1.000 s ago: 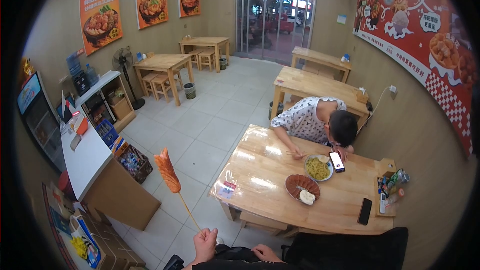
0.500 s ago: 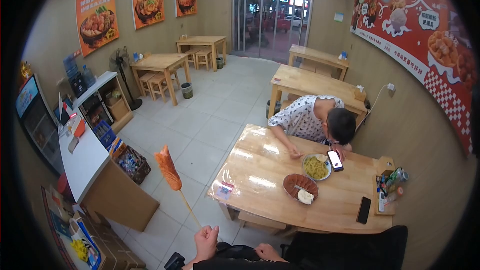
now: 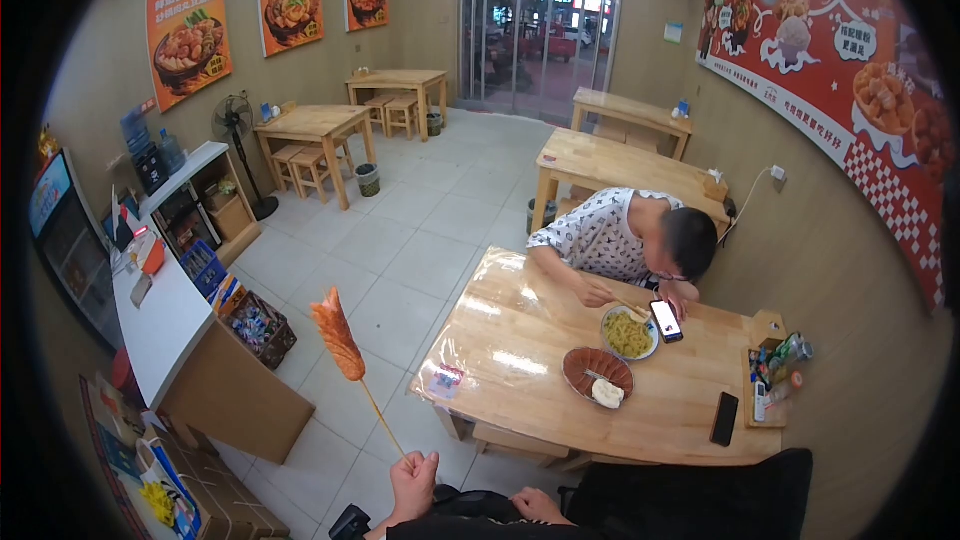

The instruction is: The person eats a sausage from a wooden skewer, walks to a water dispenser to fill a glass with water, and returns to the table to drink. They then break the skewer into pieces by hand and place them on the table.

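My left hand is closed around the lower end of a thin wooden stick. On the stick's upper end is a browned, scored sausage, split at its tip and held upright to the left of the table. Low in the view, my right hand rests near my lap with its fingers curled; whatever is inside them, if anything, is hidden. The wooden table carries a brown oval dish with a pale piece of food, a bowl of yellowish noodles and a dark phone.
Across the table sits a person in a patterned shirt, eating, beside a lit phone. A condiment box stands at the table's right edge. To my left is a white-topped counter; a dark chair is at front right.
The other person's eating hand has risen slightly, with the chopsticks now angled toward the bowl. The sausage has tilted very slightly. My hands stay in place.
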Motion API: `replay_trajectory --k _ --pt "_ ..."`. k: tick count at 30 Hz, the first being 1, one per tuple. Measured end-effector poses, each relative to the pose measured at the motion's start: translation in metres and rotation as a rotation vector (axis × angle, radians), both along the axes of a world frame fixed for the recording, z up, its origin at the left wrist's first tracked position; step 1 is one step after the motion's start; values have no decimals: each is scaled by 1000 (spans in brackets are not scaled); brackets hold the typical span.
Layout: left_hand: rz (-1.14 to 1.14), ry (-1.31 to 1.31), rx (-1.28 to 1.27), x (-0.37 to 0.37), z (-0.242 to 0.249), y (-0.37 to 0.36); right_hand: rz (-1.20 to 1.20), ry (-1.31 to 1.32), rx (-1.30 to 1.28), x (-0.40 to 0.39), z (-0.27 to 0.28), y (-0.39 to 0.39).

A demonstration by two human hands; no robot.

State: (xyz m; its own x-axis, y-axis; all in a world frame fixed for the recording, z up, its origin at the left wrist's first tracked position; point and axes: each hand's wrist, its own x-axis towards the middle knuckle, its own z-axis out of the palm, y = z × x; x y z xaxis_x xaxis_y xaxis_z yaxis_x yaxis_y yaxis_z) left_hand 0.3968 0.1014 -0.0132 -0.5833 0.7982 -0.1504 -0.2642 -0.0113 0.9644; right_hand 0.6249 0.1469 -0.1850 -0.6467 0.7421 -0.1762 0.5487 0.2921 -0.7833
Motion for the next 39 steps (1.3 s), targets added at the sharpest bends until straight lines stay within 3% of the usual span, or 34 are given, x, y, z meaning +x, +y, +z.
replay_trajectory --k 4,6,15,21,29,34,37,39 --pt "-3 17 -9 1 3 -1 -15 -17 -48 -3 11 0" --pt "-8 -4 -8 2 6 -2 0 124 -34 -6 14 -1" --pt "-16 30 -18 -1 0 -2 72 296 31 -6 4 -1" --pt "-19 34 -39 0 5 -2 85 112 74 -3 -3 -1" --pt "-58 25 -56 1 13 2 5 168 43 -4 6 -1" --pt "-130 268 -64 -4 10 4 -34 -9 -46 -6 21 1" --pt "-98 120 35 -13 28 7 -84 2 -60 -8 37 1" --pt "-212 70 155 -20 36 12 -67 66 -51 -10 41 2"
